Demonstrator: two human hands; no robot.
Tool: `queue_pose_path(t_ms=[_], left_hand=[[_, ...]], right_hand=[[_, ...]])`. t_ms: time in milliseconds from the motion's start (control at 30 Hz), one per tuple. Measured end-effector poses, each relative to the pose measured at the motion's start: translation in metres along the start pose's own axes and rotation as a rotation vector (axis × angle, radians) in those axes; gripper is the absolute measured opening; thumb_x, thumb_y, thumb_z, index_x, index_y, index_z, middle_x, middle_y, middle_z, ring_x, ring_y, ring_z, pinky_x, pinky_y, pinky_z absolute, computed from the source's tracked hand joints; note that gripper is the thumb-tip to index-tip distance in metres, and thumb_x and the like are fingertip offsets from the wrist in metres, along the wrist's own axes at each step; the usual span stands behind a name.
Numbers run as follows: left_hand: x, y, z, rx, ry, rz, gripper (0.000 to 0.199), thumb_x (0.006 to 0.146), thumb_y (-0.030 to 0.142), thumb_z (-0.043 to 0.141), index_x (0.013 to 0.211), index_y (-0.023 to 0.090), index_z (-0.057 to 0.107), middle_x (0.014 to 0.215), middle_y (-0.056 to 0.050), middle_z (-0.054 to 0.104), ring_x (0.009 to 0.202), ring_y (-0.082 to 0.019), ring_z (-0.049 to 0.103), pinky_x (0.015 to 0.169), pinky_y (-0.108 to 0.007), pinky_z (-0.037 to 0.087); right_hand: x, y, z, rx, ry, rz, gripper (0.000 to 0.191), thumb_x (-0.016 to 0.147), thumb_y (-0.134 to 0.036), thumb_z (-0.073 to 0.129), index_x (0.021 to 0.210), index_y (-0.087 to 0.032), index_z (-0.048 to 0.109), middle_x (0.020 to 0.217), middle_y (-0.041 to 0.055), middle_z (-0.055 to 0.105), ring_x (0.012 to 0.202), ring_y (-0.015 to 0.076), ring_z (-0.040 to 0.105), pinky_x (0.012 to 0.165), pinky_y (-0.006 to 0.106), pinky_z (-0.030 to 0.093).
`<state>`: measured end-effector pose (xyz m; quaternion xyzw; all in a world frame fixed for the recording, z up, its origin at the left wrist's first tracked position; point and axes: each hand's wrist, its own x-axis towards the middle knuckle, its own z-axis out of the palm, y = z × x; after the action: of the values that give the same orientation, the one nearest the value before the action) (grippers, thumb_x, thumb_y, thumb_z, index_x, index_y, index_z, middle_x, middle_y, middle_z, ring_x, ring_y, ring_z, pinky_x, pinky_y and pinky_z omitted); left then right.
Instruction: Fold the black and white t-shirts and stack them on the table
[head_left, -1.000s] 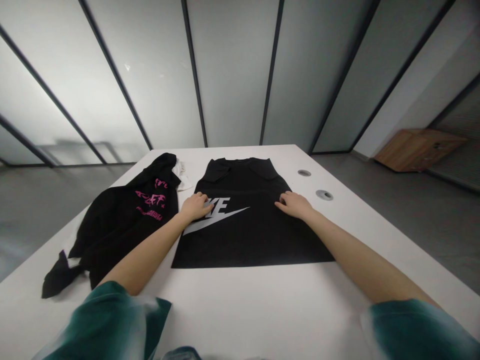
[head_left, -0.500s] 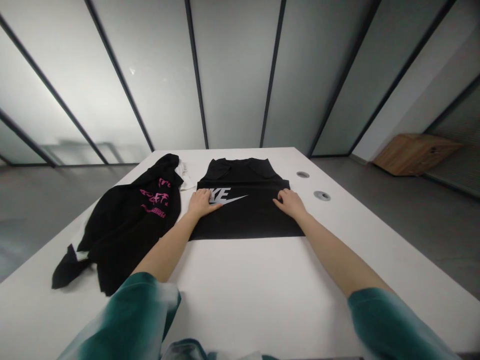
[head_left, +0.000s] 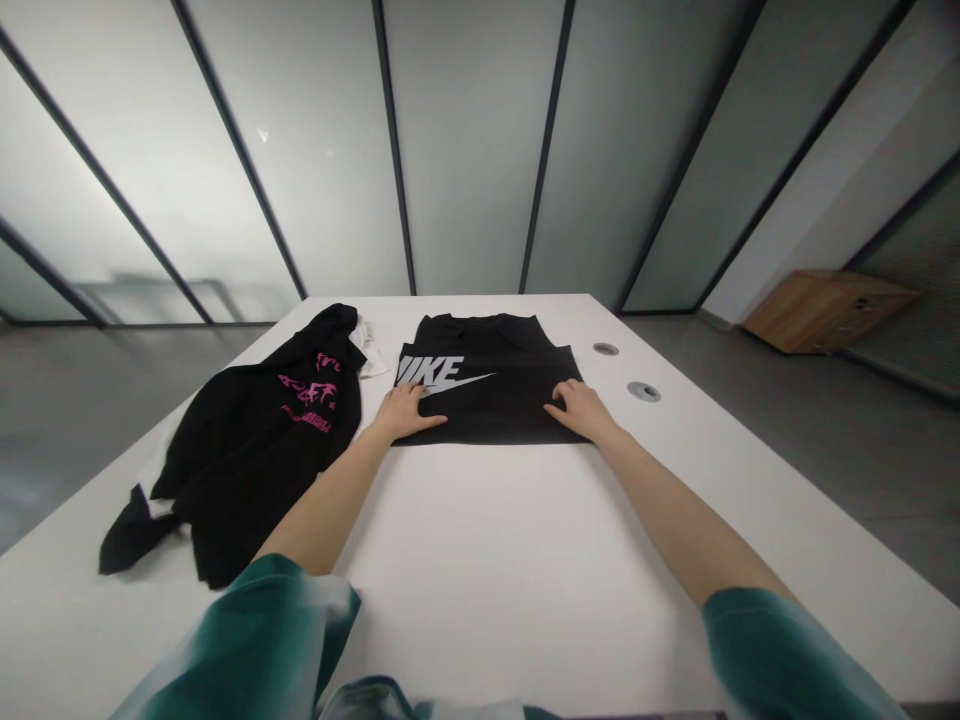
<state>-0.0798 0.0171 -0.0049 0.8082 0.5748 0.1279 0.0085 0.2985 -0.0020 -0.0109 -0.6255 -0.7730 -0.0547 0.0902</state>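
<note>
A black T-shirt [head_left: 495, 410] with a white NIKE print and swoosh lies on the white table [head_left: 480, 560]. Its neck end points away from me, and a folded layer carrying the print crosses its middle. On the left part of the shirt, by the lettering, my left hand [head_left: 405, 410] rests with the thumb stretched out to the side. My right hand [head_left: 581, 408] touches the right part, its fingers slightly bent and the thumb apart from them. Neither hand visibly grips the cloth.
A black garment with pink lettering [head_left: 262, 450] lies loosely spread at the left, with white cloth [head_left: 369, 350] showing from under it. Two round metal grommets [head_left: 643, 391] sit in the tabletop at the right. A wooden cabinet [head_left: 829, 310] stands beyond, before frosted glass walls.
The shirt's folded layer with the print has shifted away from me, and its near edge lies farther back. The neck end has stayed in place. Both hands remain on the cloth.
</note>
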Motion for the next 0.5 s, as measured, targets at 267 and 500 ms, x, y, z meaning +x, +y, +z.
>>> queue_pose_path(t_ms=[267, 500], left_hand=[[0.0017, 0.0025, -0.0043, 0.058, 0.022, 0.038, 0.048, 0.090, 0.059, 0.051, 0.104, 0.018, 0.071, 0.108, -0.013, 0.069, 0.112, -0.031, 0.061, 0.102, -0.043, 0.041], [-0.0007, -0.0014, 0.0005, 0.029, -0.141, -0.009, 0.081, 0.080, 0.066, 0.055, 0.145, 0.018, 0.049, 0.157, -0.012, 0.040, 0.145, -0.037, 0.032, 0.117, -0.054, 0.026]], right_hand=[[-0.0049, -0.0081, -0.0066, 0.058, -0.074, -0.002, 0.053, 0.094, -0.053, 0.047, 0.125, -0.015, 0.065, 0.136, 0.0163, 0.060, 0.125, 0.0319, 0.054, 0.105, 0.044, 0.041], [-0.0057, -0.0036, -0.0022, 0.048, -0.199, 0.130, 0.062, 0.090, -0.045, 0.049, 0.148, -0.024, 0.047, 0.160, 0.0078, 0.035, 0.147, 0.0380, 0.027, 0.116, 0.061, 0.023]])
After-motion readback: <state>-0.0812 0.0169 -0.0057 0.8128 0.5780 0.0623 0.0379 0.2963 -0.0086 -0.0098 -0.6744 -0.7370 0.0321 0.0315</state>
